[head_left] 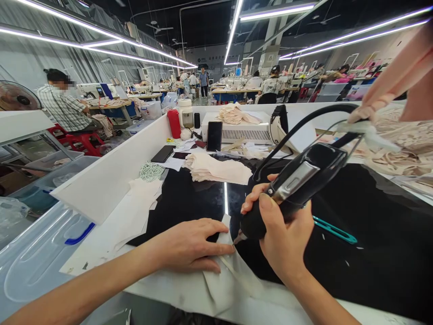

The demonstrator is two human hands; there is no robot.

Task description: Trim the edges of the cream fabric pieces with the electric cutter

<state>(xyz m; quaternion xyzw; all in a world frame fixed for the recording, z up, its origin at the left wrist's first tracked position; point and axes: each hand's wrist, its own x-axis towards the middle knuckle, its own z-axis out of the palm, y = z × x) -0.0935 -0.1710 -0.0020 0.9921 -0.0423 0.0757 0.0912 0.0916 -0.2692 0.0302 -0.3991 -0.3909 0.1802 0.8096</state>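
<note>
- The step in hand appears to be working the tool (301, 176) along the edge of the cloth (219, 286): its tip (239, 237) is at that edge, just beside the left index fingertip.
- The next move seems to call for a steady tip and flat cloth, with the left fingers clear of the point.
- The right hand (284, 230) is wrapped around the tool, thumb on top, the body slanting down to the left; the cord (297, 128) arches above the grip.
- The left hand (191, 243) grips nothing; it lies palm down, fingers spread on the cloth.
- The cloth lies left of and below the right grip, partly on the black mat (338, 271).
- Beyond the grip, to the left, is a cloth stack (216, 168); to its right, a teal implement (334, 229).
</note>
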